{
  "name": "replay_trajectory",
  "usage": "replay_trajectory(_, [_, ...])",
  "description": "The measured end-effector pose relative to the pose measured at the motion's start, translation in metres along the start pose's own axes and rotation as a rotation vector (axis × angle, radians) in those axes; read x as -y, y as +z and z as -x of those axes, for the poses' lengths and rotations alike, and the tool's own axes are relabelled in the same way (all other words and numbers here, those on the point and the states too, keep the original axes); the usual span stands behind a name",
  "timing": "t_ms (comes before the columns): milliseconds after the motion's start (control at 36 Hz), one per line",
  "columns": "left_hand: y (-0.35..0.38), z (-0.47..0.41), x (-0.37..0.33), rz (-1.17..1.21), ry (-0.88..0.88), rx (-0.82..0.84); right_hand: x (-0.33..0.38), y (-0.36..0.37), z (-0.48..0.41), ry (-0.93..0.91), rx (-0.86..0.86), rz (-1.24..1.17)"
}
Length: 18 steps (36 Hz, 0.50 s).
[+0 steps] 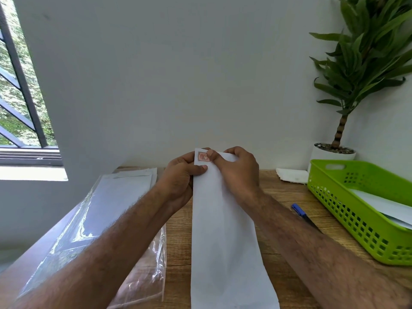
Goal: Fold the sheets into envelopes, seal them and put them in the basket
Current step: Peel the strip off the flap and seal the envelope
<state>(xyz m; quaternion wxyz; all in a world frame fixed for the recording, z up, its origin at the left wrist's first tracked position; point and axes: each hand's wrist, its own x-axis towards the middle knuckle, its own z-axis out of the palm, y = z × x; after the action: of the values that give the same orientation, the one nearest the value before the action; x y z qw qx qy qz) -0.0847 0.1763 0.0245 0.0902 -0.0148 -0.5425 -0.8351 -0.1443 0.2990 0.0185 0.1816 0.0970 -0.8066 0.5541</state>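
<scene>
White envelope (223,230), near end cut off, pinched by left hand (178,175) and right hand (238,170) grips.

It looked like a home office or study corner. A wooden counter (278,197) stood against a plain white wall (178,74), beside a barred window (20,90) with greenery outside. On the counter were a potted plant (356,70), a green plastic basket (347,204) holding white paper, a blue pen (299,211) and clear plastic sleeves (89,210) of stationery.
</scene>
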Motion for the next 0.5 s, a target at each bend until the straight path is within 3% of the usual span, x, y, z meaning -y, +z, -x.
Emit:
replay_trajectory(278, [-0.002,-0.002,0.001,0.014,0.004,-0.144,0.003,-0.004,0.000,-0.055,0.136,-0.003])
replay_trajectory(500, [-0.004,-0.004,-0.002,0.005,-0.002,-0.138,0.007,-0.015,-0.003,0.017,0.208,-0.100])
